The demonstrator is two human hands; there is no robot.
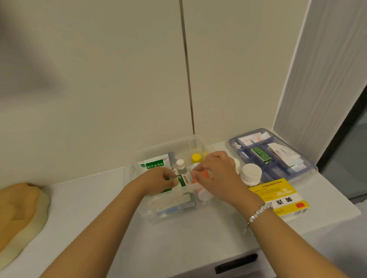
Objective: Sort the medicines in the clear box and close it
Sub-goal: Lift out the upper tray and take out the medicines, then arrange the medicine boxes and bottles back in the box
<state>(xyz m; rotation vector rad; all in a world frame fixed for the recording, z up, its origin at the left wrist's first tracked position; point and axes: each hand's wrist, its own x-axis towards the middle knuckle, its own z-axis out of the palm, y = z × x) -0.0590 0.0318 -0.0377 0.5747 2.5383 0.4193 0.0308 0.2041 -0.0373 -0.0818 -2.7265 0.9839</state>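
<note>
Your left hand (162, 180) inside clear box (152, 216) on white counter (183, 241), fingers pinching green-and-white medicine carton (183, 181). Your right hand (217, 173) over box middle, fingers curled around orange-and-white bottle (202, 176). Green sachet (155, 164), yellow-capped bottle (196, 158), white-capped bottle (180, 165) at box rear. Yellow carton (281, 197), white jar (251, 174) just right of box; blue tray (307, 166) beyond.
</note>
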